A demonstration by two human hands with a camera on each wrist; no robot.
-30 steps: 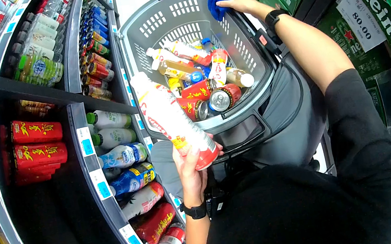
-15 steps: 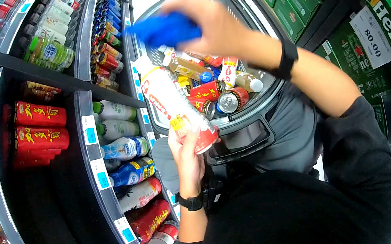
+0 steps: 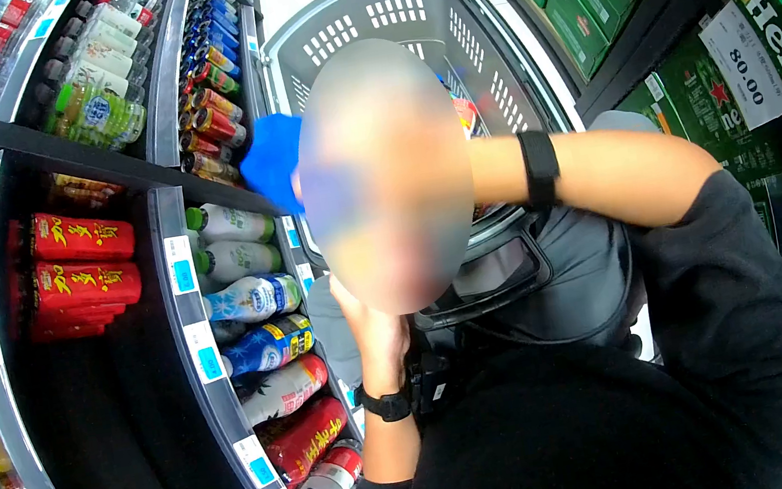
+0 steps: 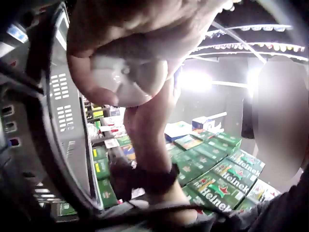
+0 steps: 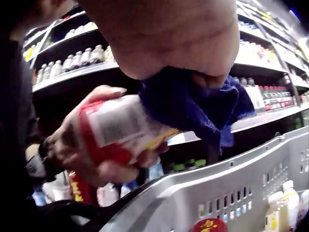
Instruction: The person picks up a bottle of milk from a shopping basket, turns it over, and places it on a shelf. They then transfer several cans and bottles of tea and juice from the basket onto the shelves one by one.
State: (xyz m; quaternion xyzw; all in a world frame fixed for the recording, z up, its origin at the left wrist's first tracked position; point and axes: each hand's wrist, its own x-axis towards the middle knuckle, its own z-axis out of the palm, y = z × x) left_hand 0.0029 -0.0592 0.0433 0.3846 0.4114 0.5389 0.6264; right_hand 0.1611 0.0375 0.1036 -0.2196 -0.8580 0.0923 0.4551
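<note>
In the right wrist view my left hand grips a white plastic bottle with red and yellow on its label, near its base. The bottle's round white bottom faces the left wrist camera, fingers curled about it. My right hand holds a crumpled blue cloth over the bottle's upper part, hiding its neck and cap. A blurred oval covers most of both hands and the bottle in the head view, where part of the blue cloth sticks out at the left.
A grey shopping basket with bottles and cans inside stands just beyond the hands. Drink shelves run along the left, with red cans and several bottles. Green beer cartons are stacked on the right.
My right hand has swung left with the blue cloth, from the basket's far right rim across to the bottle. The left hand keeps holding the bottle in nearly the same place.
</note>
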